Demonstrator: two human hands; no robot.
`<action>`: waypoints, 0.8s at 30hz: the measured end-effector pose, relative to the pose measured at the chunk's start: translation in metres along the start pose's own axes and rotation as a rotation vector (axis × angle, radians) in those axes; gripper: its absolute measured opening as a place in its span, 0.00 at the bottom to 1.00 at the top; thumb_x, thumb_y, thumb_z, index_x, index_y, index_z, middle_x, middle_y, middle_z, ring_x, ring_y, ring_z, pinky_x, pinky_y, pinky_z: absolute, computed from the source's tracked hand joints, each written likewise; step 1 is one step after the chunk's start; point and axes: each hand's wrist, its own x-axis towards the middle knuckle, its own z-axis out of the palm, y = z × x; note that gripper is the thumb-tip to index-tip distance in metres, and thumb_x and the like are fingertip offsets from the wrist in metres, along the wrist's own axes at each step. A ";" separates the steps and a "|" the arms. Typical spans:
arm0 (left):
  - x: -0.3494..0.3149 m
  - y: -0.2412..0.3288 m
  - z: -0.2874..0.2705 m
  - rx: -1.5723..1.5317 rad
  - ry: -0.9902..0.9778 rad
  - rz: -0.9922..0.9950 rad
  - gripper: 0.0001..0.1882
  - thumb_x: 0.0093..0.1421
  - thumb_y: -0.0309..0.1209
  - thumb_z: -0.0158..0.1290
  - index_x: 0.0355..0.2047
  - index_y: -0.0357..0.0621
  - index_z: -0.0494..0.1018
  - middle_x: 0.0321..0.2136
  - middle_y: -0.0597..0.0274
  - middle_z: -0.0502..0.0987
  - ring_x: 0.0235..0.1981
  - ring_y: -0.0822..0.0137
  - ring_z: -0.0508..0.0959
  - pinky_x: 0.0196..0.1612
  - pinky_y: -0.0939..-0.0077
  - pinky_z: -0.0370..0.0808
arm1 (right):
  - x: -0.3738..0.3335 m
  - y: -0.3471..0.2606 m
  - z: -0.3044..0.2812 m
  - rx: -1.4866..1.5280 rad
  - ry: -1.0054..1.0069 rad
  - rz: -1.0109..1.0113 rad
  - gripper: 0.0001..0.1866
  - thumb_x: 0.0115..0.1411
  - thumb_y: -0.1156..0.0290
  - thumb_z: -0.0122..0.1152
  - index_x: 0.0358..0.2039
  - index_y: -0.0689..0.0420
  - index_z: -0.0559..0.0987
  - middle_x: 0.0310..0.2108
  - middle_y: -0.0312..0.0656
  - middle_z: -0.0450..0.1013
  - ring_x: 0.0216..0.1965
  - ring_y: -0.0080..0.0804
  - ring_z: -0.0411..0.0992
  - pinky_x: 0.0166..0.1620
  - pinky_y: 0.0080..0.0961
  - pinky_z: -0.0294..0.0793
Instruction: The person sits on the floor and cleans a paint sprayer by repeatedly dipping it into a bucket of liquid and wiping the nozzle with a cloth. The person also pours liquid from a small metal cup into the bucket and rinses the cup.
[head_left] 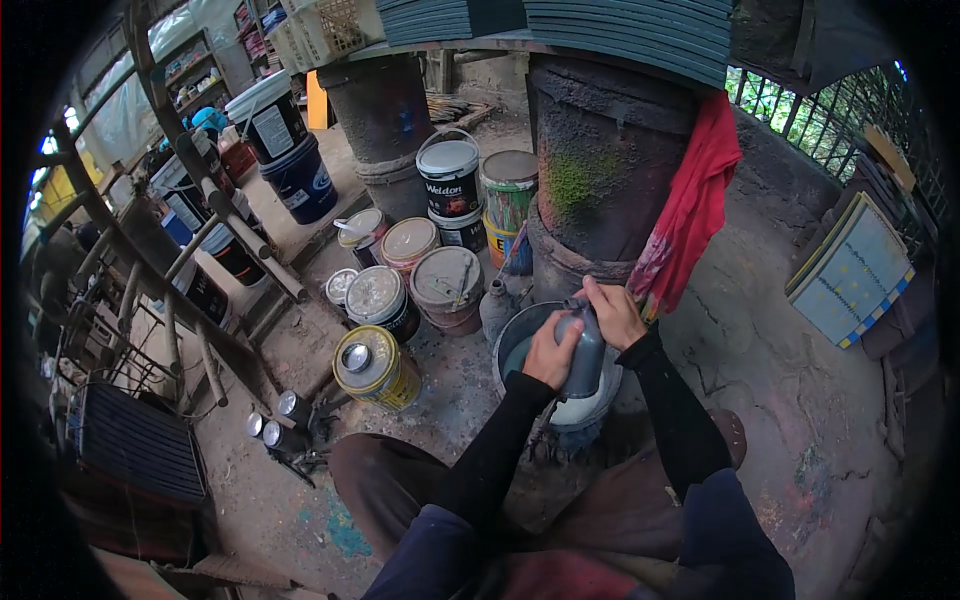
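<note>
You hold a grey metal bottle (585, 352) over a grey round bucket (520, 335) on the ground.

Paint-stained tins (378, 297), a yellow lidded tin (374, 368) and a dark mossy drum (605, 160) with a red cloth (690, 215) crowd around. Your left hand (552, 350) wraps the bottle's body; your right hand (612, 310) pinches its top, both closed tight, sleeved forearms reaching forward.

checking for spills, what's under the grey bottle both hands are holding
Under the grey bottle, gripped by the left hand and right hand, sits a round bucket holding pale liquid. The bottle and hands cover much of its inside.
</note>
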 end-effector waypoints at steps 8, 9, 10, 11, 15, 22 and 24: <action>0.008 -0.020 -0.022 -0.087 0.410 0.011 0.24 0.63 0.44 0.47 0.45 0.30 0.69 0.37 0.41 0.76 0.40 0.55 0.77 0.46 0.67 0.70 | -0.040 -0.022 0.054 -0.141 0.336 -0.397 0.14 0.61 0.70 0.54 0.46 0.61 0.73 0.42 0.50 0.70 0.43 0.52 0.71 0.48 0.37 0.69; 0.008 -0.010 -0.027 -0.058 0.403 0.025 0.26 0.63 0.45 0.47 0.46 0.29 0.69 0.37 0.42 0.76 0.40 0.56 0.76 0.46 0.67 0.70 | -0.041 -0.012 0.057 -0.077 0.339 -0.372 0.14 0.64 0.67 0.51 0.44 0.63 0.74 0.41 0.50 0.72 0.43 0.51 0.72 0.49 0.35 0.68; 0.010 -0.006 -0.027 -0.047 0.363 0.050 0.26 0.63 0.45 0.47 0.46 0.29 0.68 0.38 0.42 0.76 0.41 0.55 0.76 0.46 0.67 0.69 | -0.041 -0.002 0.056 0.006 0.281 -0.271 0.15 0.65 0.65 0.49 0.43 0.64 0.74 0.40 0.51 0.72 0.43 0.50 0.72 0.49 0.34 0.68; 0.010 -0.003 -0.028 -0.033 0.331 0.074 0.27 0.62 0.46 0.47 0.47 0.29 0.68 0.38 0.41 0.76 0.41 0.54 0.76 0.47 0.67 0.69 | -0.042 0.008 0.052 0.095 0.216 -0.174 0.16 0.66 0.63 0.46 0.42 0.64 0.74 0.39 0.51 0.73 0.43 0.50 0.72 0.49 0.34 0.68; 0.004 0.002 -0.010 0.014 0.368 0.066 0.31 0.61 0.49 0.48 0.49 0.28 0.66 0.42 0.36 0.74 0.46 0.48 0.75 0.50 0.65 0.68 | -0.026 0.015 0.032 0.190 0.088 0.008 0.23 0.69 0.58 0.37 0.39 0.66 0.75 0.35 0.53 0.75 0.42 0.49 0.73 0.46 0.33 0.69; 0.008 -0.003 -0.020 0.019 0.375 0.042 0.29 0.62 0.48 0.46 0.48 0.30 0.67 0.38 0.41 0.75 0.42 0.53 0.75 0.47 0.67 0.68 | -0.035 -0.014 0.042 -0.145 0.313 -0.417 0.17 0.62 0.69 0.52 0.50 0.63 0.71 0.47 0.55 0.69 0.48 0.55 0.69 0.50 0.37 0.69; 0.010 -0.001 -0.032 -0.079 0.395 0.066 0.27 0.63 0.47 0.45 0.46 0.30 0.68 0.36 0.45 0.75 0.39 0.57 0.75 0.45 0.68 0.69 | -0.046 -0.012 0.053 -0.129 0.296 -0.487 0.18 0.62 0.69 0.52 0.51 0.63 0.69 0.48 0.56 0.68 0.49 0.55 0.69 0.50 0.38 0.69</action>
